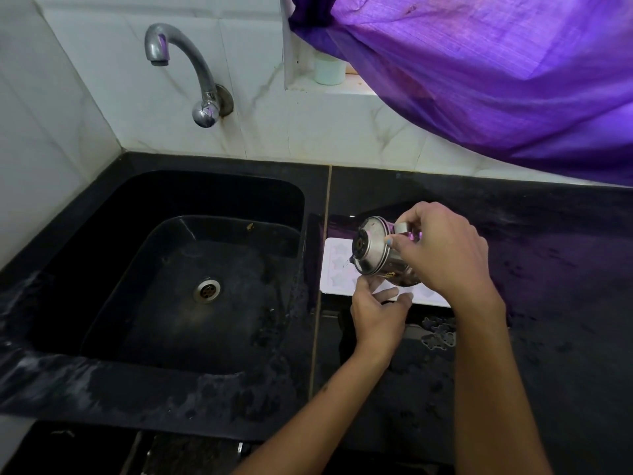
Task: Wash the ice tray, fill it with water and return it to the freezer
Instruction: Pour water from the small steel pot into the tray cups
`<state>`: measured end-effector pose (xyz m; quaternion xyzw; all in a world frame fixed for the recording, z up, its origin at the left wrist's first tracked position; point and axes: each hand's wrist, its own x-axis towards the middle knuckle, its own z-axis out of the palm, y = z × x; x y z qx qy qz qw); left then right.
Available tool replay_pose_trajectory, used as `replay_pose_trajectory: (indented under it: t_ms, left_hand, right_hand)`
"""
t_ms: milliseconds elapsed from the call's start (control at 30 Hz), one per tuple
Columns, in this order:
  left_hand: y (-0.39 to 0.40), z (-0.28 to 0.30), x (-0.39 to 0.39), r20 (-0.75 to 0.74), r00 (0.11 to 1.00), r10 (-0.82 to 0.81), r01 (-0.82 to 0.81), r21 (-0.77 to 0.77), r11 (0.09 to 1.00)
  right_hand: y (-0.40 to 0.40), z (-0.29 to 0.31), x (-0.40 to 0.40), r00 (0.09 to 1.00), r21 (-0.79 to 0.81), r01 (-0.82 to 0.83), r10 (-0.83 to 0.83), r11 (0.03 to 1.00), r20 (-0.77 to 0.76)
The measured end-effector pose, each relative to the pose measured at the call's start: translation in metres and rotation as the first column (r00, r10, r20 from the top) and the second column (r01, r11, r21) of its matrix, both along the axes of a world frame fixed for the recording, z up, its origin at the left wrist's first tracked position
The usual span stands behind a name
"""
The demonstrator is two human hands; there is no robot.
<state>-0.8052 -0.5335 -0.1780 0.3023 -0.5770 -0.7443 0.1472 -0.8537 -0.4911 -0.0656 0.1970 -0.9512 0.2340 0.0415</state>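
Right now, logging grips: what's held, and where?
Right hand grips a tilted steel jug by its handle; left hand touches the ice tray's near edge.

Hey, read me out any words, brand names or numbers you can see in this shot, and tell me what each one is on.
No text here can be read.
steel jug: a small dark and gold mark low on its side, too small and blurred to read.
ice tray: star-shaped moulds only, no writing visible.
tap: no marking visible.
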Motion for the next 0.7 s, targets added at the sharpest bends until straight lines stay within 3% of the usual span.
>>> replay_pose_trajectory:
  t_ms: [267, 467, 533, 700]
  left_hand:
    - [-0.002, -0.004, -0.002, 0.021, 1.000, -0.004, 0.005, -0.016, 1.000]
    - [-0.018, -0.003, -0.009, 0.011, 1.000, -0.027, 0.028, -0.075, 0.997]
    - [-0.027, -0.001, -0.013, 0.021, 0.999, -0.030, 0.032, -0.113, 0.993]
    - [-0.049, 0.009, -0.032, -0.012, 1.000, -0.010, 0.007, -0.196, 0.981]
  right_hand:
    - [0.007, -0.002, -0.004, 0.999, -0.047, 0.009, -0.007, 0.999, 0.035]
    - [0.017, -0.011, -0.016, 0.987, -0.245, 0.058, -0.019, 0.968, 0.159]
    - [0.019, -0.018, -0.022, 0.968, -0.374, 0.107, -0.012, 0.921, 0.250]
    - [0.018, -0.041, -0.042, 0.895, -0.649, 0.301, 0.029, 0.699, 0.446]
